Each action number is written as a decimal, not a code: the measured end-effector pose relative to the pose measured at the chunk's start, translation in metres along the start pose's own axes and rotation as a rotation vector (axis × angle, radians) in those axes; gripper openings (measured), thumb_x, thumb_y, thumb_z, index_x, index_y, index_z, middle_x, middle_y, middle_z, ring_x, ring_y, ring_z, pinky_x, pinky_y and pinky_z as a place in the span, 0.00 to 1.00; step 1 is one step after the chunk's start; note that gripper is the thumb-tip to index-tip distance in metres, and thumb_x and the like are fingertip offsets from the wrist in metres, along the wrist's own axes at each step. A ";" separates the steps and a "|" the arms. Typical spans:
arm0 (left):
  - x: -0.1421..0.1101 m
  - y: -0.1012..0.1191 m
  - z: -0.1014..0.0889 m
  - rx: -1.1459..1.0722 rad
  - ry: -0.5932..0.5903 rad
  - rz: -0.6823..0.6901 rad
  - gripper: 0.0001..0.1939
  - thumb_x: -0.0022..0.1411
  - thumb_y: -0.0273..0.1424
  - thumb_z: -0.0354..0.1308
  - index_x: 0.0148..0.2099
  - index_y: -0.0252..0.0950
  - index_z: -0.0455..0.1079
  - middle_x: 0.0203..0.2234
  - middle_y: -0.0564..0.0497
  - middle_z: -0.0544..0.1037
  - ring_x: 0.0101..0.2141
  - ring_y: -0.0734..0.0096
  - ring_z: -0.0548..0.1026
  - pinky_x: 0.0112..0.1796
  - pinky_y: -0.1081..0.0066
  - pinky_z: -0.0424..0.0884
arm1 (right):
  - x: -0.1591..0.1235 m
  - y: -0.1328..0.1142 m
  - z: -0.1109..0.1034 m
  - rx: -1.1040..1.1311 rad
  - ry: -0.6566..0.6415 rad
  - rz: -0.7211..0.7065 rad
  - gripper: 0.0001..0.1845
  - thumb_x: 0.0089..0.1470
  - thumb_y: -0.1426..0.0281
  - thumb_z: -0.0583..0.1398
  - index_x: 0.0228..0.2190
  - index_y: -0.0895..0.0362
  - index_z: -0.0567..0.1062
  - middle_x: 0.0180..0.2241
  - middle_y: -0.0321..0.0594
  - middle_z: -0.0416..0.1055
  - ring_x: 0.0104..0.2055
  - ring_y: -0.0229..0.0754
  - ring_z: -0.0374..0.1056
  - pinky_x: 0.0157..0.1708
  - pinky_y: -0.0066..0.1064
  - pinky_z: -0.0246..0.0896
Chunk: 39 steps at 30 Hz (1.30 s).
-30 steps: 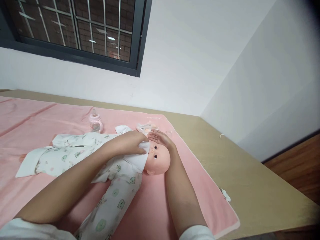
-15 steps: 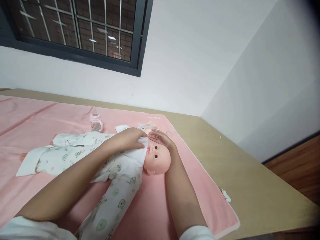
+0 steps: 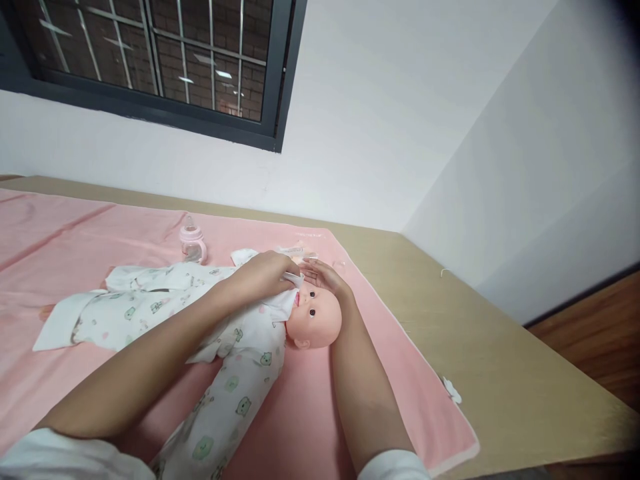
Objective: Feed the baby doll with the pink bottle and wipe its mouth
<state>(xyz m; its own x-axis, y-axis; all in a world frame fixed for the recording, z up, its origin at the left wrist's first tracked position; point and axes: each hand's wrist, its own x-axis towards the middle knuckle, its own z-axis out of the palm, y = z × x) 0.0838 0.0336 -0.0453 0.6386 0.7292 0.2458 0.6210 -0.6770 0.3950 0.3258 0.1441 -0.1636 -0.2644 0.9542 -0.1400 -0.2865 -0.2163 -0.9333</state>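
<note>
A baby doll [image 3: 315, 323] in white pyjamas [image 3: 245, 340] with a green animal print lies on its back, its head to the right. My left hand [image 3: 263, 275] reaches over the doll's chest and pinches a white cloth [image 3: 283, 307] that lies at the neck. A raised edge of that cloth comes close to the doll's mouth. My right hand [image 3: 323, 277] curves round the far side of the doll's head, its fingers stretched out and pointing toward my left hand. Part of the doll's far arm is hidden behind my left hand.
A baby bottle [image 3: 192, 241] with a pink collar and handle stands beyond the doll's legs. Behind my hands is a clear plastic packet [image 3: 297, 252]. A pink blanket [image 3: 400, 393] covers much of the wooden table [image 3: 450, 333]; a small white item [image 3: 452, 391] lies by its right edge.
My left hand has shifted slightly toward the doll's face and lifted the cloth's edge. My right hand and the doll have stayed almost where they were.
</note>
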 end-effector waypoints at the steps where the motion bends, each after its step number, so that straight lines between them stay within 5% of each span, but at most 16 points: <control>1: 0.000 0.000 0.000 0.001 0.010 -0.001 0.09 0.56 0.26 0.55 0.36 0.37 0.76 0.34 0.48 0.80 0.37 0.61 0.76 0.36 0.73 0.64 | 0.000 0.000 0.000 0.000 0.002 0.002 0.10 0.55 0.73 0.60 0.41 0.58 0.74 0.37 0.43 0.79 0.39 0.41 0.76 0.52 0.36 0.69; 11: -0.001 -0.001 -0.002 -0.079 0.049 0.027 0.09 0.59 0.27 0.54 0.36 0.37 0.77 0.36 0.49 0.81 0.39 0.61 0.76 0.37 0.73 0.66 | -0.002 -0.002 0.002 -0.011 0.001 0.005 0.10 0.55 0.73 0.60 0.41 0.59 0.74 0.38 0.44 0.78 0.39 0.40 0.76 0.52 0.35 0.69; 21: -0.004 0.003 -0.002 -0.187 -0.122 0.019 0.09 0.58 0.27 0.58 0.40 0.37 0.77 0.40 0.52 0.80 0.41 0.64 0.77 0.39 0.73 0.67 | -0.002 -0.001 0.003 -0.014 -0.013 -0.005 0.10 0.54 0.73 0.61 0.40 0.58 0.74 0.36 0.42 0.79 0.38 0.40 0.76 0.51 0.36 0.70; 39: 0.003 -0.014 0.003 -0.164 0.006 0.047 0.09 0.57 0.30 0.54 0.36 0.38 0.76 0.36 0.52 0.81 0.38 0.61 0.77 0.37 0.71 0.68 | -0.007 -0.003 0.005 -0.026 -0.017 -0.013 0.12 0.55 0.70 0.61 0.42 0.57 0.74 0.41 0.44 0.78 0.42 0.42 0.75 0.53 0.37 0.68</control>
<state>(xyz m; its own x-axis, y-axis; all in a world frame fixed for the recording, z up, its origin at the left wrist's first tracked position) 0.0780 0.0445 -0.0523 0.6620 0.6982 0.2725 0.5078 -0.6852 0.5221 0.3238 0.1374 -0.1588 -0.2765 0.9532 -0.1220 -0.2665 -0.1980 -0.9433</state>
